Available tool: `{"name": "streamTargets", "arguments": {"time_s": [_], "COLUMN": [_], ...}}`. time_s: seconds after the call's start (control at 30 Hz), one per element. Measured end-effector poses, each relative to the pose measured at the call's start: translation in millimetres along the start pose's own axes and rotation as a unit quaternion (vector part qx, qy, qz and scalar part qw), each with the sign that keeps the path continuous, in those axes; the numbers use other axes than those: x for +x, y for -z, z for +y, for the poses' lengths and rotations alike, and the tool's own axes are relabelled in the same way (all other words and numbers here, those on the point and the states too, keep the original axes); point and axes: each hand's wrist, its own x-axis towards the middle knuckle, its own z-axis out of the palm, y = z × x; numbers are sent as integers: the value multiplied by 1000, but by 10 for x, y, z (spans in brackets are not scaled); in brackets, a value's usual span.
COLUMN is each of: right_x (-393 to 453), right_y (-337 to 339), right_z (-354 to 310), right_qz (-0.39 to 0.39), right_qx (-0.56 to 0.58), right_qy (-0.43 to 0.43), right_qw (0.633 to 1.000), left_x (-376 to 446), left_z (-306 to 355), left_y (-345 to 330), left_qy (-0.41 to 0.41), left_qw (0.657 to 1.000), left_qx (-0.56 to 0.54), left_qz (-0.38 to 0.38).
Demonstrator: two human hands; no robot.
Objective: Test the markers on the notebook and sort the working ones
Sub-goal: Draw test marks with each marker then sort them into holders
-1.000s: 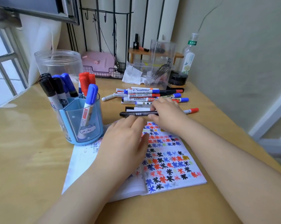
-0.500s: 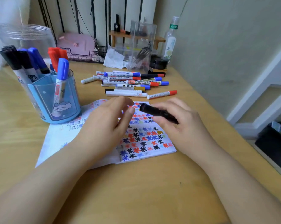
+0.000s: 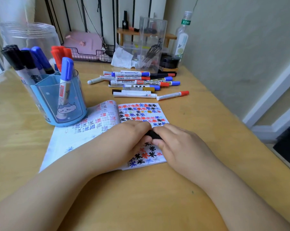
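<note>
— What's in hand?
— Left hand [image 3: 124,144] and right hand [image 3: 179,147] both grip a black marker [image 3: 153,135] over the open paper notebook [image 3: 140,114], mid-counter [image 3: 157,197].
— Next?
— Probably uncapping: pull apart, then scribble.

Head view looks forward and down, close over the desk [image 3: 199,114].

Black marker [image 3: 153,134] now lifted from the pile, left hand [image 3: 124,144] joining right hand [image 3: 179,147] on it over the notebook [image 3: 140,112]
</note>
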Motion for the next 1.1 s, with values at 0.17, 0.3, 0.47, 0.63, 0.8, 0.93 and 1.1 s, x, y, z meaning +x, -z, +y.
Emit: {"name": "streamTargets", "arguments": {"time_s": [0.17,0.3,0.47,0.63,0.8,0.93,1.1], "right_x": [-11,-32,-61,-27,-8,-23,-113], "right_y": [102,130,257,468,604,469,313], "right_z": [0,86,181,172,66,-8,22], "right_qz": [-73,-54,-94,-143,-145,-8,9], "right_qx": [97,180,206,236,404,608,749], "right_qy": [-36,-62,-131,-198,-231,-289,-339], "right_qw": [992,980,965,940,873,740,569], "left_x": [-4,8,-10,-3,-18,-34,-22], "left_z": [-33,-41,-71,-91,-107,-116,-153], "left_y": [4,72,190,137,100,89,50], "left_qy": [-15,-13,14,33,16,5,13], "left_qw": [1000,1000,997,995,997,998,998], "left_qx": [-13,8,2,41,59,57,59], "left_qz": [-7,8,81,81,38,11,-3]}}
